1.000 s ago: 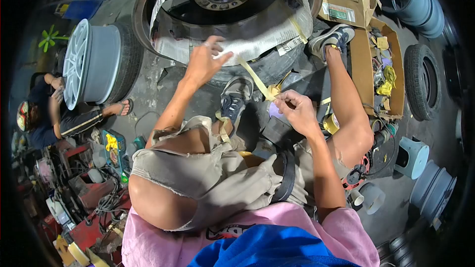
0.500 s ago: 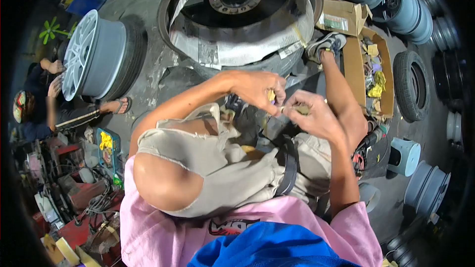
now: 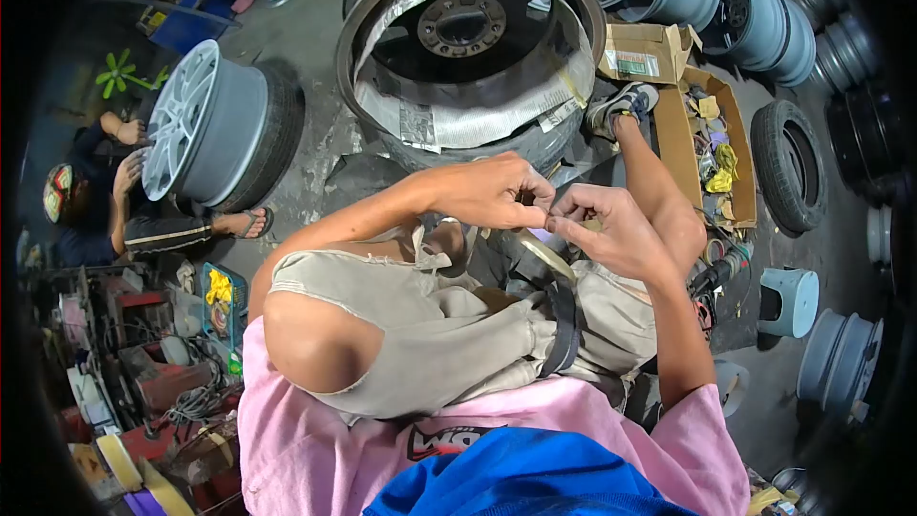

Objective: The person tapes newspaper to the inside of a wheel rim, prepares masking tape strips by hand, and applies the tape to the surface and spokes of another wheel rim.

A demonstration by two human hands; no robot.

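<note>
Both hands meet in front of my lap, fingertips close together. My left hand (image 3: pixel 492 193) is closed in a pinch, thumb and index finger meeting at a tiny purplish bit I cannot make out. My right hand (image 3: pixel 611 229) is closed too, its fingertips touching the left ones. Under the right fingers shows the curved cream edge of what looks like a roll of masking tape (image 3: pixel 548 254), partly hidden by that hand. Just beyond stands a large wheel rim (image 3: pixel 351 100) on a tire, with newspaper (image 3: pixel 478 115) lining its inside.
An open cardboard box (image 3: pixel 676 148) of yellow and purple scraps lies beside my right foot. A loose tire (image 3: pixel 789 167) and a light-blue stool (image 3: pixel 791 302) are farther right. At left, another person's hands touch a silver wheel (image 3: pixel 224 124). Red machinery (image 3: pixel 158 363) stands lower left.
My left hand's fingers have drawn in to the right fingertips, and the cream curved edge now shows below them. The view has shifted slightly. The other person stays beside the silver wheel.
</note>
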